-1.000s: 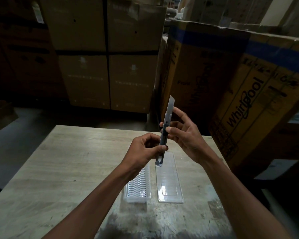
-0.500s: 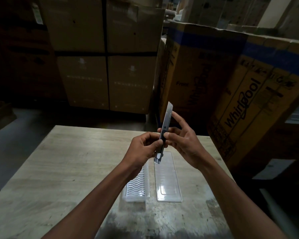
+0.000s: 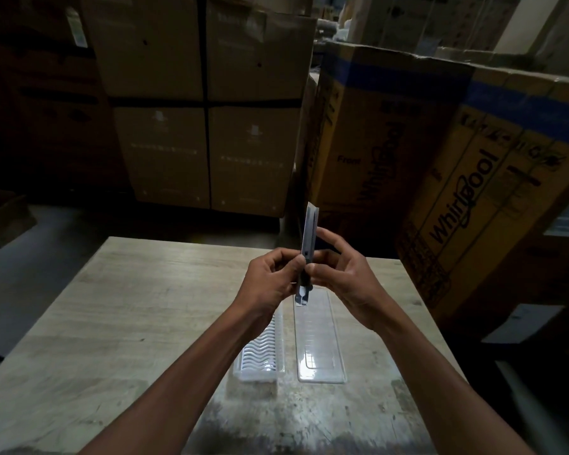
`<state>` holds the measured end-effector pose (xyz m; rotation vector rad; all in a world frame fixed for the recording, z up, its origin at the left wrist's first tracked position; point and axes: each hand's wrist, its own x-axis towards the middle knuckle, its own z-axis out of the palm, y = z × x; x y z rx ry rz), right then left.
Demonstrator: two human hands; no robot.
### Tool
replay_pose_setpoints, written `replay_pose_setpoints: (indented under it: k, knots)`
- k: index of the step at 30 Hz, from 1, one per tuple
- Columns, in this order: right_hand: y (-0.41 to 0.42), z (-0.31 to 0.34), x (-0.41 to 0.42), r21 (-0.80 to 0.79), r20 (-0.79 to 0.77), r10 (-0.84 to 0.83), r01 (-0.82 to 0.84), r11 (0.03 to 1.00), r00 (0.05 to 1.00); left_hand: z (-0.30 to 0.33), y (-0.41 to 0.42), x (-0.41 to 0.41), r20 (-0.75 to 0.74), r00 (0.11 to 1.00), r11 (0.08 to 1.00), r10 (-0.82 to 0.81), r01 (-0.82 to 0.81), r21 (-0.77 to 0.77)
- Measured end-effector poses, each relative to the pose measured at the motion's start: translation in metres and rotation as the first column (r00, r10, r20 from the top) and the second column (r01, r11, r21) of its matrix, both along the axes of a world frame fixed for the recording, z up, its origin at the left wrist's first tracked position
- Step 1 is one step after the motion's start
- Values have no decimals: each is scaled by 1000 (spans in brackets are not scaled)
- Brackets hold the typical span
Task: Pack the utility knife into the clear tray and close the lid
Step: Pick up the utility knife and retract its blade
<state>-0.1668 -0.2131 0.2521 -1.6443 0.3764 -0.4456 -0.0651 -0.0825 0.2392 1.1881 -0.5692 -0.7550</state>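
Note:
I hold a slim grey utility knife point(image 3: 310, 228) almost upright above the table, its lower end hanging just over the far end of the clear case. My left hand point(image 3: 270, 284) pinches its lower body from the left. My right hand point(image 3: 342, 277) grips it from the right, fingers wrapped behind. The clear case lies open on the table: a ribbed tray half point(image 3: 260, 356) on the left, partly hidden by my left forearm, and a flat clear lid half point(image 3: 319, 339) on the right.
The pale wooden table point(image 3: 112, 323) has a dark stained patch near its front edge. Large cardboard appliance boxes point(image 3: 457, 178) stand close to the table's far right side, and more stacked boxes point(image 3: 204, 126) stand beyond a strip of grey floor.
The knife has turned in my hands from leaning right to nearly upright and come slightly lower. Both hands have closed in around its middle. The case has not moved.

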Motion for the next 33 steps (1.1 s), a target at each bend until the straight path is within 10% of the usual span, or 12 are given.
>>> replay_pose_setpoints:
  k: [23, 33]
  knots:
    - [26, -35, -8, 108, -55, -27, 33, 994, 998, -15, 2, 3, -46, 968, 962, 246, -238, 131]
    - [67, -86, -4, -537, 2, -287, 243, 808, 958, -58, 2, 7, 21, 947, 902, 320, -311, 298]
